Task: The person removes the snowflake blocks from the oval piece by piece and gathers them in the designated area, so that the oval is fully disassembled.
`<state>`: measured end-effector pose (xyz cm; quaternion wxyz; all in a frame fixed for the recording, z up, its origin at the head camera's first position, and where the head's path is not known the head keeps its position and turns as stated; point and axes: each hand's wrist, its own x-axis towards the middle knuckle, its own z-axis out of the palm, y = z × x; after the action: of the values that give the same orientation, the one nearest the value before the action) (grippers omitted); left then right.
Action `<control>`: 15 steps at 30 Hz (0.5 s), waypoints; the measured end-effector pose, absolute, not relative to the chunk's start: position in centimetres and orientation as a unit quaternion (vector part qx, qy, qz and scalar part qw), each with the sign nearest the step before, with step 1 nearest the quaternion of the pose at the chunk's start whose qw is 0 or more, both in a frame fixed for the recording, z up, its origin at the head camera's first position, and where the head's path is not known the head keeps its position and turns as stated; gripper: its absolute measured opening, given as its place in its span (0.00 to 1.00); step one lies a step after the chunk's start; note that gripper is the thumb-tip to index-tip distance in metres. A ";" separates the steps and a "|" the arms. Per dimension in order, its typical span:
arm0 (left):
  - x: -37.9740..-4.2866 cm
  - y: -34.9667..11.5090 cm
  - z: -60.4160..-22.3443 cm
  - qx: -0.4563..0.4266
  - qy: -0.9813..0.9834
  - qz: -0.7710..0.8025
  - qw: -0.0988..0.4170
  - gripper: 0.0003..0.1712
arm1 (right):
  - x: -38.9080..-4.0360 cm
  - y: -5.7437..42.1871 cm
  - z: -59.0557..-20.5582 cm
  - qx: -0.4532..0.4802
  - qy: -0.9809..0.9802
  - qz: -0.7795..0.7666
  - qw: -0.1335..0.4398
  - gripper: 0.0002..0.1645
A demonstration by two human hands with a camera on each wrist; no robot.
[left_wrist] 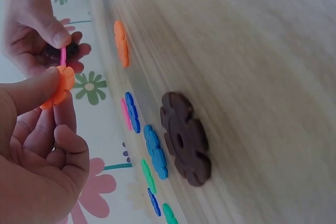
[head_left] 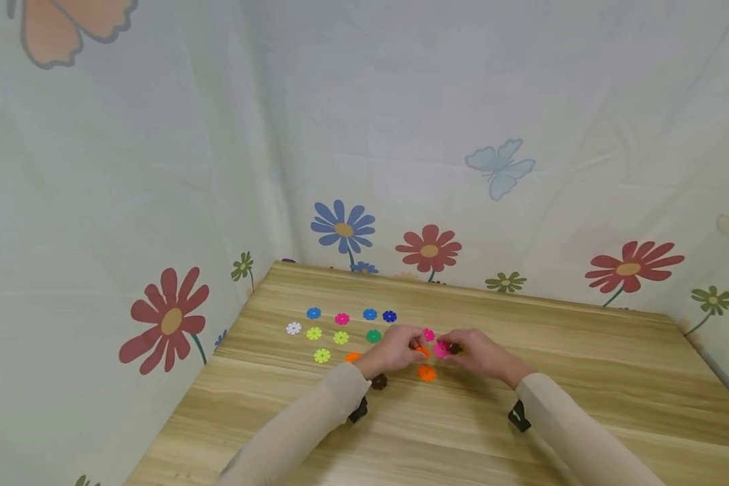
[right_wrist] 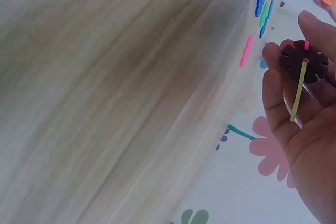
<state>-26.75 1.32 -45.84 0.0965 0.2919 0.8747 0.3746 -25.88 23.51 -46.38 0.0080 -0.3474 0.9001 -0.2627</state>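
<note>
In the left wrist view my left hand (left_wrist: 44,135) pinches an orange flower-shaped plastic disc (left_wrist: 65,83) between thumb and fingers. My right hand (head_left: 482,354) faces it over the table and holds several joined flower discs. Of these, a pink disc (head_left: 442,348) points toward the left hand, and its edge overlaps the orange disc in the left wrist view. A dark disc (right_wrist: 304,62) lies against the right fingers, with a yellow-green disc (right_wrist: 298,93) seen edge-on, crossing it. Below the left hand, a brown disc (left_wrist: 185,139) lies flat on the table.
On the wooden table (head_left: 267,412) lie more loose flower discs: a white one (head_left: 293,328), several yellow-green, blue and pink ones, a green one (head_left: 373,336), and an orange one (head_left: 426,373) near the hands. A flower-printed curtain (head_left: 389,135) hangs behind and at the left.
</note>
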 end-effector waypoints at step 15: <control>-26.6 -0.5 -45.7 0.263 0.847 0.430 0.169 0.06 | -25.7 23.9 -46.8 -0.326 0.913 -0.242 0.037 0.17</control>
<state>-26.64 -0.49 -45.68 0.1686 0.2627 0.8471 0.4301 -25.74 23.94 -46.80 0.0373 -0.3265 0.9129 -0.2422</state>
